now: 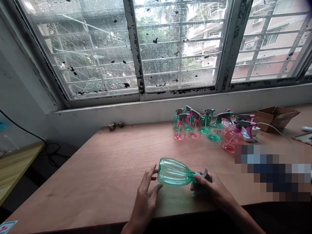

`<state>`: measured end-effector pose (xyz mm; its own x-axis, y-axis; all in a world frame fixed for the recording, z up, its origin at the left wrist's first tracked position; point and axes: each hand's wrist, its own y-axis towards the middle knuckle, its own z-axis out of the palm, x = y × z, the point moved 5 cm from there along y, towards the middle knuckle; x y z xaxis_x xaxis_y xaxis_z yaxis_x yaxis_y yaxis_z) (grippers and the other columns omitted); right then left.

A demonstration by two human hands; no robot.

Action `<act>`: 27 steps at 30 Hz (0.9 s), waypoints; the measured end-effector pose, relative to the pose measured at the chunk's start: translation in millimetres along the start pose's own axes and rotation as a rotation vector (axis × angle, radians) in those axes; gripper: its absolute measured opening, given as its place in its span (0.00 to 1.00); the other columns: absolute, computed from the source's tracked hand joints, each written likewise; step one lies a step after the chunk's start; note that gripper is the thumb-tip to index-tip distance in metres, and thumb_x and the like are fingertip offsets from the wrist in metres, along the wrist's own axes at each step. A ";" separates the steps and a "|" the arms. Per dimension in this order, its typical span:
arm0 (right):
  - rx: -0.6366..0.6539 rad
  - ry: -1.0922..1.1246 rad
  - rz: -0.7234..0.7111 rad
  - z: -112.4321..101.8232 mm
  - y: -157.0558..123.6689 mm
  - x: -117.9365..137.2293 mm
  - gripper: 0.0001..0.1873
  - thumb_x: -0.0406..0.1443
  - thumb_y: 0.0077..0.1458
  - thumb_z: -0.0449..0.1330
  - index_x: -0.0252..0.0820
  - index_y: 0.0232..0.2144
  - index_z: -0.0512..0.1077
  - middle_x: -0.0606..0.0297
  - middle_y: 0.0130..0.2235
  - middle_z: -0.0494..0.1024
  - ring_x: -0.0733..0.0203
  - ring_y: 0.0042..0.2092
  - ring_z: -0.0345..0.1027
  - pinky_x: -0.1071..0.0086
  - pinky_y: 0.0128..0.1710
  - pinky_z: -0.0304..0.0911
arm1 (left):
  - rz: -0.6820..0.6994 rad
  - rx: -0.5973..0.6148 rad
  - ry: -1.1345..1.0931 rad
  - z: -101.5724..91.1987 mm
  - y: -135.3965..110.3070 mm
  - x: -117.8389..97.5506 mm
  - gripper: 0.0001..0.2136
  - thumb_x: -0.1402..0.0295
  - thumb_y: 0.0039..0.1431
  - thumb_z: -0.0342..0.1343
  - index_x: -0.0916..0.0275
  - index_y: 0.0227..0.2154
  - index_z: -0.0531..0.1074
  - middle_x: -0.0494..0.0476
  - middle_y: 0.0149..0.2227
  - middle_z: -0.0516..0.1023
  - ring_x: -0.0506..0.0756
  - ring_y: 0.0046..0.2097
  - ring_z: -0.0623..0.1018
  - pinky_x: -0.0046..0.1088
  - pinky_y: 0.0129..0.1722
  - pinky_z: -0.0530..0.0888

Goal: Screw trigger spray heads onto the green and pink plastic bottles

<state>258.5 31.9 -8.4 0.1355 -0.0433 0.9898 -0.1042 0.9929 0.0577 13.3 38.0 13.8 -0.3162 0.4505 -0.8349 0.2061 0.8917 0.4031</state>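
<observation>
A green, see-through spray bottle (174, 172) lies sideways in the air above the table's front part, its ribbed base to the left and its dark trigger head to the right. My right hand (211, 187) is wrapped round the neck and spray head, hiding much of the trigger. At the other end, my left hand (147, 191) has its fingers spread beside the bottle's base. Whether those fingertips touch the base is hard to make out.
Several green and pink spray bottles (194, 128) stand at the back of the wooden table (97, 175). Right of them sits an open cardboard box (275, 118). Two small brown blocks (111, 126) lie by the wall. A pixelated patch covers the right side.
</observation>
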 end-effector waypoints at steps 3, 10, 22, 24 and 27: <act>0.000 0.014 0.017 -2.5 0.9 -2.4 0.27 0.55 0.54 0.64 0.36 0.22 0.78 0.58 0.25 0.81 0.59 0.26 0.72 0.67 0.30 0.68 | 0.024 0.045 0.026 3.0 -1.8 -1.7 0.30 0.69 0.65 0.56 0.43 0.66 0.54 0.55 0.55 0.71 0.59 0.53 0.75 0.42 0.58 0.72; 0.014 0.073 0.007 -1.1 0.5 -2.1 0.25 0.53 0.55 0.65 0.36 0.23 0.77 0.58 0.25 0.82 0.59 0.27 0.73 0.67 0.30 0.69 | 0.039 0.118 0.044 4.1 0.2 -16.4 0.24 0.66 0.66 0.56 0.47 0.63 0.61 0.57 0.56 0.69 0.61 0.59 0.71 0.42 0.62 0.67; 0.063 0.140 0.004 -1.4 -1.8 -8.0 0.21 0.52 0.54 0.65 0.40 0.30 0.70 0.61 0.25 0.82 0.58 0.27 0.74 0.65 0.31 0.69 | -0.155 0.088 -0.212 6.5 -1.1 -4.8 0.15 0.60 0.66 0.57 0.56 0.53 0.67 0.61 0.58 0.73 0.62 0.61 0.70 0.41 0.58 0.74; 0.066 0.127 0.012 -1.1 -1.7 -8.5 0.21 0.52 0.54 0.66 0.40 0.31 0.70 0.60 0.25 0.83 0.58 0.27 0.74 0.65 0.31 0.69 | -0.153 0.065 -0.236 5.6 -0.9 -3.9 0.15 0.60 0.65 0.57 0.57 0.51 0.68 0.62 0.57 0.73 0.63 0.61 0.71 0.40 0.57 0.74; 0.081 0.096 0.029 0.4 -2.0 -8.6 0.21 0.51 0.52 0.67 0.40 0.31 0.70 0.60 0.27 0.84 0.58 0.26 0.74 0.66 0.31 0.69 | -0.150 0.014 -0.223 2.7 0.4 -1.0 0.20 0.60 0.64 0.58 0.56 0.57 0.65 0.62 0.58 0.72 0.63 0.59 0.73 0.41 0.56 0.75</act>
<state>257.2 30.2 -16.9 0.2242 0.0001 0.9745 -0.1879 0.9812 0.0431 16.2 37.8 13.8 -0.1331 0.2915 -0.9473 0.1859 0.9461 0.2651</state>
